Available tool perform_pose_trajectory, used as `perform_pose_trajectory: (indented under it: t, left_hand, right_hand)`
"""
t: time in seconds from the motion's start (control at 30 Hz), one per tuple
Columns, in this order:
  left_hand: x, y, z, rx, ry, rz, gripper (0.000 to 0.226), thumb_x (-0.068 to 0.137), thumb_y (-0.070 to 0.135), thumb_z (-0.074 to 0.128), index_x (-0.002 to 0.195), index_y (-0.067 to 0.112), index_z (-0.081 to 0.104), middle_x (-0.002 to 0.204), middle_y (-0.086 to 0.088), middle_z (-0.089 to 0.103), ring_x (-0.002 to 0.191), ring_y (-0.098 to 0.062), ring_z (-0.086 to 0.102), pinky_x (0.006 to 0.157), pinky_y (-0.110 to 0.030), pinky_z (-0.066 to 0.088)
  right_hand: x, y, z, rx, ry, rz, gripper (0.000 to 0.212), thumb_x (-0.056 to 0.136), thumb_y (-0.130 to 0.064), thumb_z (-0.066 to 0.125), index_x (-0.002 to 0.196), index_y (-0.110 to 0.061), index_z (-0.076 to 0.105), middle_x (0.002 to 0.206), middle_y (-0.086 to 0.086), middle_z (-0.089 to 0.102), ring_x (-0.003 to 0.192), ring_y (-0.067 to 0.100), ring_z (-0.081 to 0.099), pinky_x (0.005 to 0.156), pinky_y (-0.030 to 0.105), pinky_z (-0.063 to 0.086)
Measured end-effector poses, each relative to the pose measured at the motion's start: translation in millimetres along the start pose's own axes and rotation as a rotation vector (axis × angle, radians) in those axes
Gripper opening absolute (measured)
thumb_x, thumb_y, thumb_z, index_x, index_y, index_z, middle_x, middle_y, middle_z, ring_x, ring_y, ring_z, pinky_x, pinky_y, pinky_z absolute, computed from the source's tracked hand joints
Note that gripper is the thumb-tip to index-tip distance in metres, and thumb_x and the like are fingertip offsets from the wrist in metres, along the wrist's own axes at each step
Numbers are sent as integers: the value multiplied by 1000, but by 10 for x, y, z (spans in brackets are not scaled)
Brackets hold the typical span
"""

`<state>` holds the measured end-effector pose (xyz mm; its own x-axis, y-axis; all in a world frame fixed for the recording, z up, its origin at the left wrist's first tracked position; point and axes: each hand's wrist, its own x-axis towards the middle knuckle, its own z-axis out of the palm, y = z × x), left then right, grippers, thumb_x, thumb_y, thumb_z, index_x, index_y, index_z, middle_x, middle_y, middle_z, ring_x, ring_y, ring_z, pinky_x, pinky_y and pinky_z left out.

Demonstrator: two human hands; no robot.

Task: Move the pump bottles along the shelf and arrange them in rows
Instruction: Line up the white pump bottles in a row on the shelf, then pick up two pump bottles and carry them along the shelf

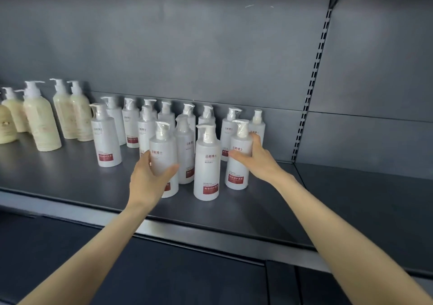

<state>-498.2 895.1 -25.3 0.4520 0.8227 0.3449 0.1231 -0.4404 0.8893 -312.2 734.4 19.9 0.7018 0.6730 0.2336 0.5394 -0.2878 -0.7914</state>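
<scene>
Several white pump bottles with red labels stand on the dark grey shelf (269, 213). My left hand (150, 180) grips the front-left bottle (164, 147) around its lower body. My right hand (254, 158) grips the front-right bottle (239, 164) around its middle from the right side. Between them stands a free white bottle (207, 164) near the shelf front. Behind these, a row of similar bottles (166, 114) lines the back panel. One more white bottle (105, 138) stands apart to the left.
Several cream-coloured pump bottles (42, 119) stand grouped at the far left of the shelf. A slotted upright (311, 86) divides the back panel at right. Bare shelf surface lies to the right of my right hand and along the front edge.
</scene>
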Motion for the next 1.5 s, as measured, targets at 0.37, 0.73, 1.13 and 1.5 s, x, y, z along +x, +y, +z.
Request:
perform_pose_trajectory:
  t: [0.37, 0.73, 1.13, 1.5]
  left_hand:
    - [-708, 606, 364, 179, -55, 396, 34, 83, 24, 69, 112, 12, 56, 101, 1, 57, 93, -13, 53, 84, -28, 43]
    - [-1757, 2101, 2106, 363, -556, 755, 56, 86, 44, 61, 134, 22, 45, 135, -1, 52, 127, -22, 44, 106, -44, 34]
    - [-3075, 3681, 3764, 360, -724, 1073, 66, 87, 50, 56, 144, 26, 31, 146, 1, 42, 134, -22, 35, 107, -40, 26]
    - [-3864, 4409, 5617, 320, -809, 1257, 66, 88, 53, 52, 144, 26, 29, 141, 3, 44, 135, -20, 31, 112, -40, 20]
  right_hand:
    - [-623, 279, -839, -339, 24, 23, 56, 89, -38, 61, 138, -17, 42, 143, 6, 37, 126, 21, 43, 101, 30, 35]
    - [-2108, 911, -2960, -607, 177, 177, 52, 87, -35, 65, 132, -16, 49, 141, 7, 38, 122, 27, 47, 102, 35, 39]
    - [-3573, 1591, -4949, -787, 467, 382, 56, 87, -35, 65, 135, -14, 45, 140, 8, 38, 121, 28, 47, 101, 40, 41]
    - [-4115, 2679, -6365, -828, 598, 560, 60, 86, -33, 65, 137, -14, 41, 140, 7, 39, 120, 27, 47, 97, 35, 41]
